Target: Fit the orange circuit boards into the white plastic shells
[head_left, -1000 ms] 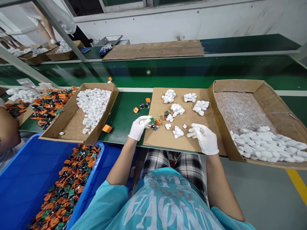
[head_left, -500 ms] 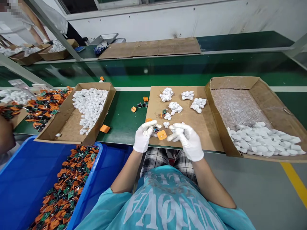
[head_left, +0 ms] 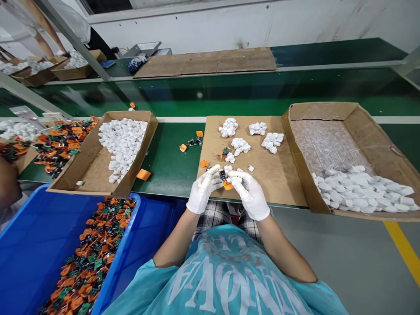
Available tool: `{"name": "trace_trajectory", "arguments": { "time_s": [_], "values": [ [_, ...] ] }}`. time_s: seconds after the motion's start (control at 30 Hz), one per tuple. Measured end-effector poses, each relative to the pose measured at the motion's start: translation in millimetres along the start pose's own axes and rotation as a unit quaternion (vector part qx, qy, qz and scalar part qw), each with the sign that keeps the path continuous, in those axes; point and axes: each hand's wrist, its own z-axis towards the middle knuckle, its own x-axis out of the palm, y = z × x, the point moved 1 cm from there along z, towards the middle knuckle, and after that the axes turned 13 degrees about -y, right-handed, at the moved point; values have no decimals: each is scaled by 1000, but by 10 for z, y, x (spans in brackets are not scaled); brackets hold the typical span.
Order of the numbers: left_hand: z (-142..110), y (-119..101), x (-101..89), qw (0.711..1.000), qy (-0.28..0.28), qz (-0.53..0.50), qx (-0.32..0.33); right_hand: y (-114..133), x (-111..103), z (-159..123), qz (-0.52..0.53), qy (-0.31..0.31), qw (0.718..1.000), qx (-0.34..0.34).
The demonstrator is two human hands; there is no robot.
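Both my hands wear white gloves and meet over the front edge of a cardboard sheet [head_left: 272,183]. Between them is a small circuit board [head_left: 222,174] with an orange square piece [head_left: 227,185] hanging below it. My left hand [head_left: 204,190] is closed, pinching the board from the left. My right hand [head_left: 251,194] is closed too, its fingertips at the board's right edge; whether a white piece is also in them cannot be told against the glove. Just beyond lie loose white caps [head_left: 230,157], another green board [head_left: 225,150] and an orange piece [head_left: 204,163].
Left, a cardboard box [head_left: 92,186] holds white caps; a blue bin [head_left: 29,236] below contains orange-and-green assemblies. Another box [head_left: 328,131] with white pieces stands right. Small heaps of white caps [head_left: 240,145] dot the sheet. A co-worker's arm [head_left: 8,183] shows at far left.
My hands have come together, the right moving left to the board. The orange piece has tipped and now sits lower, partly hidden by the fingers.
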Motion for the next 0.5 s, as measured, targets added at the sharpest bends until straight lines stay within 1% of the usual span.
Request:
{"name": "trace_trajectory", "arguments": {
  "time_s": [0.07,0.13,0.2,0.27,0.3,0.4,0.43,0.5],
  "values": [
    [-9,-45,0,999,21,6,-35,34,-21,11,-45,16,998,-38],
    [-17,-98,7,998,35,22,-50,68,-28,15,-83,30,992,-88],
    [-21,-135,15,997,38,26,-64,77,-23,0,-105,18,985,-134],
    [-17,-146,14,997,31,5,-70,55,-15,-36,-118,1,979,-163],
    [-11,-140,9,997,30,-11,-70,37,-14,-59,-122,2,978,-172],
    [8,-98,-22,996,25,-51,-65,13,-41,-105,-120,29,971,-206],
    [11,-83,-33,996,23,-56,-65,26,-62,-100,-118,28,967,-223],
    [8,-59,-44,996,19,-55,-69,82,-104,-53,-129,2,956,-262]
  ]
}}
